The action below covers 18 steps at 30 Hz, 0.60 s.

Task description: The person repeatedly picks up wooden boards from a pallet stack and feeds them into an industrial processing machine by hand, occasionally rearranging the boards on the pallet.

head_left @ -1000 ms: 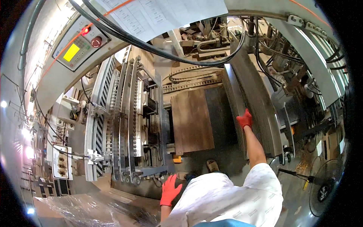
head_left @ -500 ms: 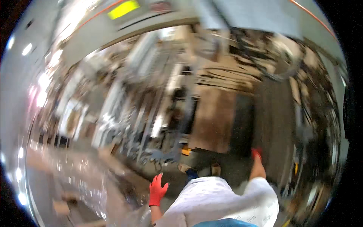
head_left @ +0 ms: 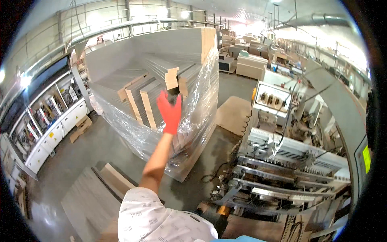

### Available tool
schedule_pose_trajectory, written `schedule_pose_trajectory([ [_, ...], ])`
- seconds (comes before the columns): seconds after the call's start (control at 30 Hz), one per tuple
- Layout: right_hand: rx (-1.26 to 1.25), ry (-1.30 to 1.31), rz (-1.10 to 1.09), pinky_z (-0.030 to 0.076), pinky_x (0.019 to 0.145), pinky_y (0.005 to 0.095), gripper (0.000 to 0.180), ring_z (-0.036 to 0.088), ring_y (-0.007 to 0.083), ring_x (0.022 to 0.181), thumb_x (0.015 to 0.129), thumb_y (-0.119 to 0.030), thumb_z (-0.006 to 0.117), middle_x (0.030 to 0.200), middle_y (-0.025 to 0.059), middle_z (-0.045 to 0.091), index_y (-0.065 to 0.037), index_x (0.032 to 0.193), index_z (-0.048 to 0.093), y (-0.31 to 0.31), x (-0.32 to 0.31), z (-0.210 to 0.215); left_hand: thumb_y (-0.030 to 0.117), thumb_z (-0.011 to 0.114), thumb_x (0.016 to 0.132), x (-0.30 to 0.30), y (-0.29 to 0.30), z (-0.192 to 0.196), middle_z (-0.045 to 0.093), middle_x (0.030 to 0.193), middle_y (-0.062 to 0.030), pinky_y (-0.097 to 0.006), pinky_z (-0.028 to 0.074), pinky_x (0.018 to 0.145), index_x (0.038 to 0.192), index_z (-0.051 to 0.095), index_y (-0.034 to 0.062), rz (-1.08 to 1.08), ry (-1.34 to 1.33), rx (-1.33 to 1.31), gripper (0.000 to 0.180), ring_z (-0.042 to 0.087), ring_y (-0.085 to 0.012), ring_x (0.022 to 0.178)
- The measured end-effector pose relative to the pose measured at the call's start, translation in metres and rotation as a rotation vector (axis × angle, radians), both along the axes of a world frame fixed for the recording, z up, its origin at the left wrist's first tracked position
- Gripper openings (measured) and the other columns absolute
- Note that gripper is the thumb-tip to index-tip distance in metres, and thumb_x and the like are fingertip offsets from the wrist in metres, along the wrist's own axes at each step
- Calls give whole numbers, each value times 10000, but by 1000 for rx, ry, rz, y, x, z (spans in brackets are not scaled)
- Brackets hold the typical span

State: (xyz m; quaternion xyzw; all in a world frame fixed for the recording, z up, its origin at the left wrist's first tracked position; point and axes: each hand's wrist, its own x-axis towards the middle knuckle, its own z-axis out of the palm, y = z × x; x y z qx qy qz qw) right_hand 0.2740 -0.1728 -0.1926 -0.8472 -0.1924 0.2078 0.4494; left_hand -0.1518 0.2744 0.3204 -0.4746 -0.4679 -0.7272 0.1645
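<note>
My left hand [head_left: 169, 111], in a red glove, reaches forward with its thumb apart from its fingers. It is over a pile of grey boards [head_left: 146, 99] with light, wood-coloured ends. A small stack of boards [head_left: 171, 78] with stepped ends lies just beyond the fingertips. I cannot tell whether the glove touches any board; nothing shows in its grasp. Clear plastic film [head_left: 196, 103] wraps the front and sides of the pile. Taller grey panels [head_left: 169, 42] stand upright at the pile's back. My right hand is out of view.
To the right stands a machine [head_left: 286, 161] with metal rails and a white control box [head_left: 273, 97]. A coiled cable [head_left: 246, 127] hangs beside it. Flat boards [head_left: 94, 201] lie low at the near left. Another long white machine [head_left: 56, 131] stands at the far left.
The view has swung from the machine and floor to the wrapped boards. My left hand has gone from beside my body to stretched out over them. My right hand has left the view.
</note>
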Motion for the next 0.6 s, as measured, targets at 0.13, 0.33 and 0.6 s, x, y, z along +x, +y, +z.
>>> schedule_pose_trajectory([
  [0.13, 19, 35, 243, 509, 681, 369, 374, 601, 221, 732, 834, -216, 684, 915, 140, 662, -33, 1154, 621, 43, -3, 21, 415, 770, 813, -16, 46, 88, 520, 1273, -239, -461, 412, 1018, 1375, 434, -17, 213, 5, -119, 784, 523, -377, 1171],
  [0.33, 25, 32, 316, 512, 674, 349, 378, 606, 210, 735, 818, -165, 690, 922, 136, 663, -33, 1164, 615, 70, 20, 43, 418, 791, 772, -45, 127, 88, 555, 1247, -263, -459, 434, 993, 1337, 451, -38, 99, -77, -278, 801, 546, -354, 1167],
  [0.6, -1, 67, 359, 514, 663, 323, 397, 613, 196, 739, 796, -97, 699, 932, 131, 665, -34, 1177, 606, 87, 25, 39, 351, 645, 927, -123, 156, 60, 639, 806, -120, -334, 509, 542, 1171, 589, 10, -916, -587, -420, 424, 622, -179, 640],
])
